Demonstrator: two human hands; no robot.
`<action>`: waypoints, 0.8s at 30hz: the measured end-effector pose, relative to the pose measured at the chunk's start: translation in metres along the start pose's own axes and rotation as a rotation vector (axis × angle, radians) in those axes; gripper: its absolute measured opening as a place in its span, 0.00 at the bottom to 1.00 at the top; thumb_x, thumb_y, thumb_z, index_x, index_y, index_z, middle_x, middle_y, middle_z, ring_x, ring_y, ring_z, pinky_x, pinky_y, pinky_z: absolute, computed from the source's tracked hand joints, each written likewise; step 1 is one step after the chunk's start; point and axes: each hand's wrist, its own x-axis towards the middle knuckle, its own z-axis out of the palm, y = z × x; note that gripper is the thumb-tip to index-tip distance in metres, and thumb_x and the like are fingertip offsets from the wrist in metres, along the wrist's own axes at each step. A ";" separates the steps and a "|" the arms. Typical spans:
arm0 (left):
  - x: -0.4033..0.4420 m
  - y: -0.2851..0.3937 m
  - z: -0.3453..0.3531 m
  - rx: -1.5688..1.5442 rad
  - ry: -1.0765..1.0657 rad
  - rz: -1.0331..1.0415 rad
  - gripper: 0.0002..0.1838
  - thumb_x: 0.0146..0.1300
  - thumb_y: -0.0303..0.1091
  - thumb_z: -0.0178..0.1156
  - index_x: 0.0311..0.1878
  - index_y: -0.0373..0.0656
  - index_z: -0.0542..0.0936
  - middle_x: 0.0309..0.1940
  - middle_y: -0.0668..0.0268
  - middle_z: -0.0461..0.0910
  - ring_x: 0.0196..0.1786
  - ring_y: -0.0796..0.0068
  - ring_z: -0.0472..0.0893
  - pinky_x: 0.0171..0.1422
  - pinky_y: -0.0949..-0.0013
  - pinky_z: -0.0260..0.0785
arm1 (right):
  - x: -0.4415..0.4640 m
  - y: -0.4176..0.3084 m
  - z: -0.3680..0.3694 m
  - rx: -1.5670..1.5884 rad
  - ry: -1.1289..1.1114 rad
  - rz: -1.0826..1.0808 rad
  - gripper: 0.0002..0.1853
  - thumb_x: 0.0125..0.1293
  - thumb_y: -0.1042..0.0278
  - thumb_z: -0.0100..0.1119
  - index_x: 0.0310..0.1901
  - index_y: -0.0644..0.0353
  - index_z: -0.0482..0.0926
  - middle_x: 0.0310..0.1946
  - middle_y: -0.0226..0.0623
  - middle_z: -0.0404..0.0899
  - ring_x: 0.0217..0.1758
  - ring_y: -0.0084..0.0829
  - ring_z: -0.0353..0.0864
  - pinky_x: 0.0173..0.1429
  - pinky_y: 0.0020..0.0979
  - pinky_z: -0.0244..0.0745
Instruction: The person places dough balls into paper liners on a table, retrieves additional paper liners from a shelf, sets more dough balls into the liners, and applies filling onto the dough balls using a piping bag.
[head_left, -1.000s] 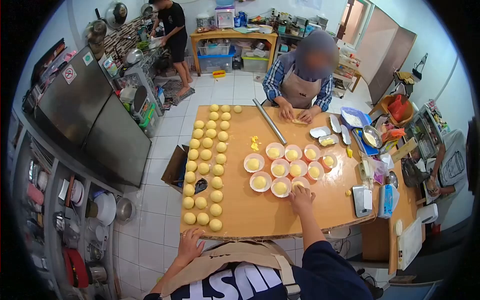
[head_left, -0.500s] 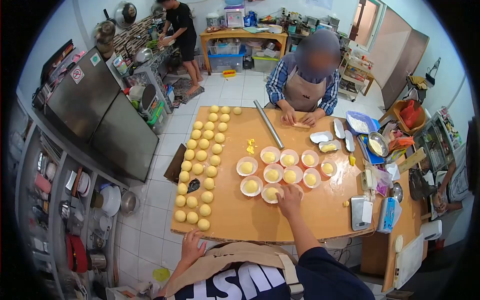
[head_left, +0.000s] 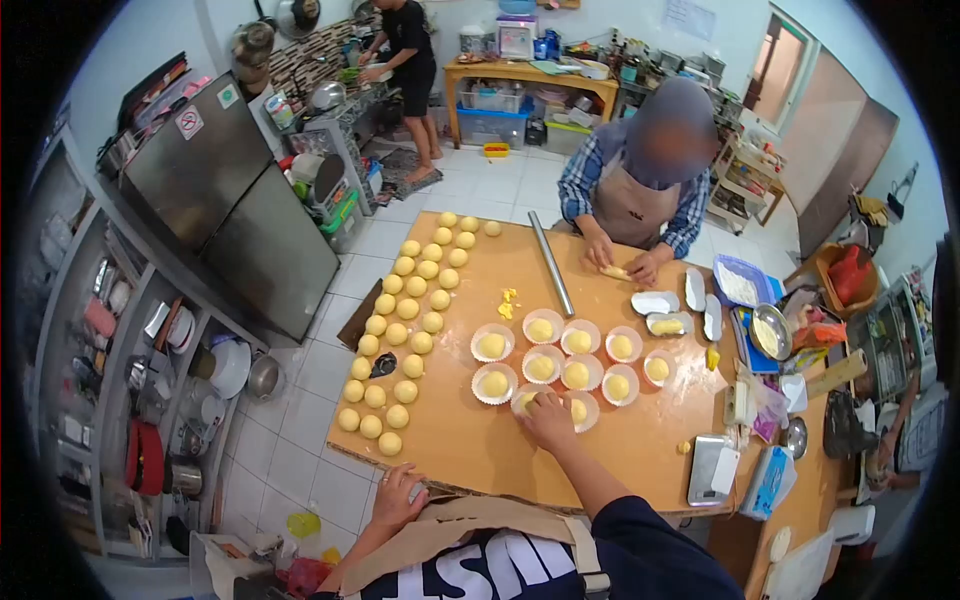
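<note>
Eleven paper cups [head_left: 494, 401] with dough balls [head_left: 494, 382] stand mid-frame on the bench [head_left: 470, 445] in the head view. The right hand [head_left: 548, 422] covers part of one; whether its grip is clenched I can't say. Below, left of centre, the left hand [head_left: 398, 497] lies released by the bench edge.

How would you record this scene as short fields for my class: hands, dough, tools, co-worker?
Right hand: fingers at a paper cup in the nearest row
Left hand: at the table's near edge, nothing visible in it
Loose dough: balls in rows along the left side
Tools: metal rod toward the far side; scale on the right
Co-worker: across the table, both hands on a dough piece
</note>
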 end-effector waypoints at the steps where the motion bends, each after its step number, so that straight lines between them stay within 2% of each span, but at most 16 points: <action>1: 0.001 0.003 -0.003 0.019 0.026 -0.009 0.19 0.53 0.35 0.67 0.49 0.44 0.80 0.56 0.56 0.74 0.59 0.51 0.73 0.61 0.52 0.67 | 0.010 -0.008 -0.013 0.038 0.024 0.004 0.19 0.64 0.48 0.59 0.46 0.55 0.81 0.49 0.36 0.77 0.57 0.36 0.73 0.63 0.49 0.62; 3: -0.004 0.009 -0.008 0.053 0.067 -0.039 0.19 0.53 0.35 0.67 0.49 0.44 0.80 0.56 0.56 0.74 0.58 0.51 0.73 0.60 0.52 0.68 | 0.024 -0.024 -0.029 0.117 0.054 0.011 0.19 0.65 0.47 0.57 0.45 0.54 0.81 0.48 0.34 0.77 0.57 0.36 0.73 0.62 0.49 0.62; 6: -0.016 0.017 -0.002 0.015 0.086 -0.115 0.19 0.52 0.34 0.68 0.49 0.45 0.80 0.56 0.56 0.74 0.58 0.52 0.74 0.60 0.53 0.67 | 0.052 -0.031 -0.008 0.113 0.188 -0.222 0.20 0.66 0.46 0.55 0.45 0.55 0.82 0.48 0.33 0.79 0.55 0.38 0.74 0.57 0.49 0.63; 9: -0.026 0.018 0.004 -0.004 0.123 -0.103 0.19 0.52 0.34 0.69 0.49 0.45 0.80 0.56 0.57 0.75 0.58 0.52 0.74 0.60 0.53 0.67 | 0.080 -0.038 -0.012 -0.086 -0.267 -0.231 0.20 0.66 0.46 0.56 0.48 0.52 0.81 0.49 0.34 0.77 0.56 0.36 0.73 0.62 0.50 0.61; 12: -0.032 0.023 0.004 0.015 0.139 -0.175 0.19 0.53 0.35 0.69 0.49 0.45 0.80 0.55 0.57 0.75 0.57 0.52 0.74 0.60 0.53 0.68 | 0.108 -0.045 -0.022 0.115 -0.165 -0.099 0.24 0.66 0.43 0.54 0.55 0.52 0.77 0.55 0.34 0.75 0.62 0.35 0.70 0.65 0.56 0.59; 15: -0.029 0.029 0.001 0.026 0.109 -0.193 0.19 0.52 0.35 0.70 0.48 0.45 0.80 0.55 0.57 0.75 0.57 0.52 0.74 0.60 0.52 0.69 | 0.128 -0.035 0.004 0.157 0.115 -0.138 0.27 0.67 0.43 0.54 0.60 0.51 0.74 0.59 0.33 0.73 0.66 0.35 0.67 0.68 0.59 0.54; 18: -0.025 0.029 0.004 0.004 0.085 -0.197 0.18 0.52 0.35 0.70 0.47 0.45 0.80 0.55 0.57 0.75 0.57 0.51 0.74 0.60 0.52 0.68 | 0.135 -0.022 0.010 0.005 -0.059 -0.131 0.25 0.67 0.44 0.54 0.58 0.52 0.75 0.62 0.33 0.71 0.66 0.36 0.68 0.71 0.59 0.48; 21: -0.016 0.030 -0.002 0.007 0.100 -0.182 0.18 0.52 0.35 0.70 0.48 0.44 0.80 0.55 0.56 0.75 0.57 0.51 0.74 0.60 0.52 0.68 | 0.117 -0.018 -0.028 0.266 -0.009 0.032 0.27 0.68 0.44 0.54 0.59 0.54 0.73 0.65 0.36 0.69 0.69 0.38 0.66 0.76 0.57 0.40; 24: -0.009 0.036 -0.005 0.017 0.088 -0.162 0.18 0.53 0.34 0.69 0.48 0.44 0.80 0.55 0.56 0.75 0.57 0.51 0.74 0.60 0.52 0.68 | 0.080 0.014 -0.009 0.253 0.040 0.096 0.28 0.67 0.44 0.55 0.62 0.54 0.71 0.65 0.39 0.69 0.70 0.38 0.65 0.77 0.57 0.37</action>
